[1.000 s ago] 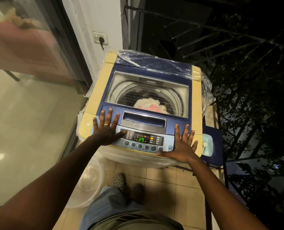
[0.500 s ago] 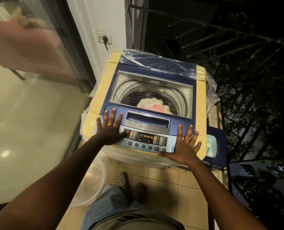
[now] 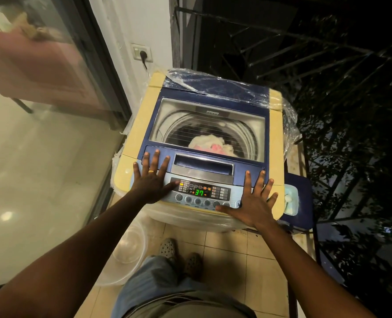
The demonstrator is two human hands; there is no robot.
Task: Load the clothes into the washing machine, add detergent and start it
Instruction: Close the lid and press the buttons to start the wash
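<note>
Top-loading washing machine, blue lid frame on cream plastic body [image 3: 140,125], loose clear film around its sides; it fills mid-frame, on the tiled balcony floor [image 3: 227,255]. Lid with clear window [image 3: 179,120] is down. Through it, a bundle of white and pink clothes [image 3: 209,145] lies in the steel drum, toward the window's 6 o'clock edge, so loading looks done. Detergent: cannot tell, nothing in the drum or on the top shows it. Grey-blue control panel [image 3: 204,193] at the machine's 6 o'clock is lit, green digits [image 3: 199,192] read 37 and small indicator lights are on; judged powered and programmed, likely started or one press short of it, though no water or drum motion can be made out. Left hand [image 3: 151,182], gold ring [image 3: 151,171] on one finger, lies flat at the top's 8 o'clock, fingers straight and spread over the lid's front edge, thumb reaching onto the panel's left end; it grips nothing. Right hand [image 3: 254,203] lies flat at 4 o'clock, fingers spread and straight, thumb stretched along the panel's lower edge by the last round buttons; also holding nothing. Both arms are extended, as if leaning. Outward: pale tub on a dark blue stand [image 3: 291,198] just beside the machine at 3 o'clock, contents unclear; clear plastic basin [image 3: 128,246] on the floor at 7 o'clock; wall socket with black plug [image 3: 142,53] at 11 o'clock.
</note>
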